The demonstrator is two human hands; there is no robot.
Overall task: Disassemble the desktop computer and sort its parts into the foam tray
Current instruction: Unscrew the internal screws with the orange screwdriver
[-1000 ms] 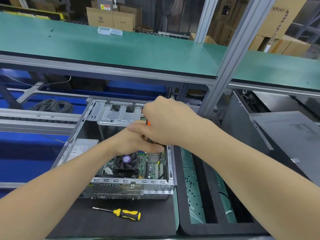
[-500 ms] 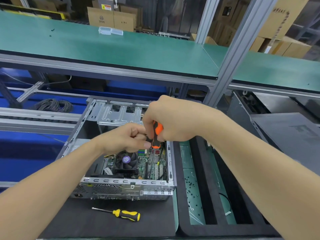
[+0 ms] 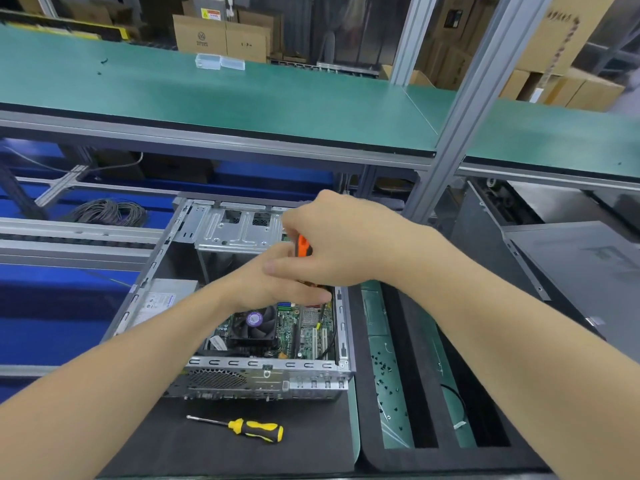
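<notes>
One green-topped shelf spans the far side of the station on grey aluminium posts, with cardboard boxes stacked behind it. Below it, the counter carries a black mat.

The desktop computer lies on that mat at centre, side cover off, rear ports facing near. Inside it can be seen:
- a power supply at left
- a bare drive cage at the far end
- a CPU fan on the motherboard

The foam tray sits just right of the computer. It is black, with long slots running near to far. A grey metal panel lies further right.

The right hand is over the far right corner of the open case. Its fingers are clamped round the handle of the orange screwdriver, which stands roughly upright with its shaft going down into the case. The left hand lies directly beneath the right, its fingers reaching to the shaft. Whether they pinch it cannot be determined.

A yellow screwdriver lies loose on the mat, near of the computer, tip pointing left. Small black screws are scattered in the tray's left slot.
</notes>
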